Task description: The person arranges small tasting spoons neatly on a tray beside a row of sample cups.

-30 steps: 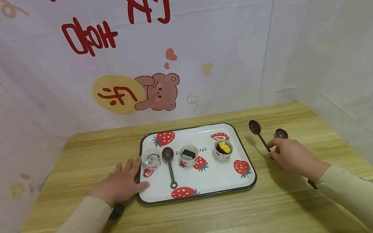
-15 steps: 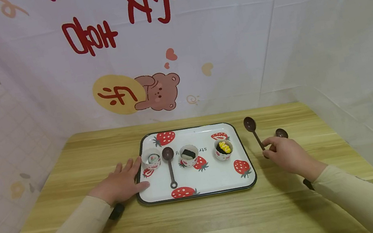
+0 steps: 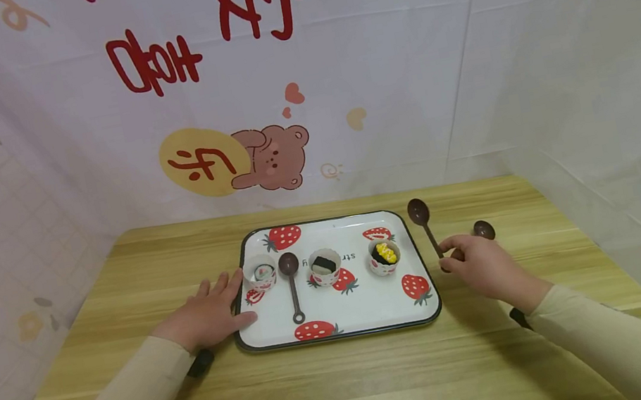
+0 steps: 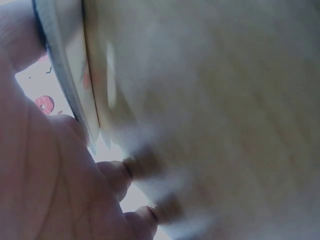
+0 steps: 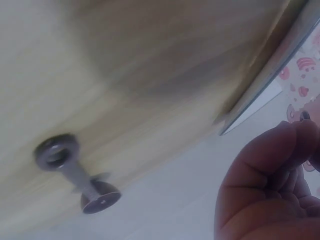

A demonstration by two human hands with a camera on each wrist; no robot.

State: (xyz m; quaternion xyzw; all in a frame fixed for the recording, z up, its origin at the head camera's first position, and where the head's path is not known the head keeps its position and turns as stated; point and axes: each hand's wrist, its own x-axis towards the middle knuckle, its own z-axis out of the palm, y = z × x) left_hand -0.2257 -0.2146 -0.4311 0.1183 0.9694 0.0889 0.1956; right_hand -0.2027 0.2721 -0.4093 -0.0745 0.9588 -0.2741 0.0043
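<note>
The right hand (image 3: 487,270) has thumb and fingers clamped on the handle of a spoon (image 3: 419,213); the spoon's bowl sits at the tray's (image 3: 366,311) two o'clock, just outside its rim, pointing to eleven; I cannot tell whether it is clear of the desk (image 3: 353,384); a steady pinch should serve best, as so thin a handle could twist; crossing the rim would call for a lift first, high enough to spare the cup (image 3: 383,264) at three o'clock inside; the left hand (image 3: 206,320), thumb and fingers apart, rests on the rim at nine; light pressure there should steady the tray.
</note>
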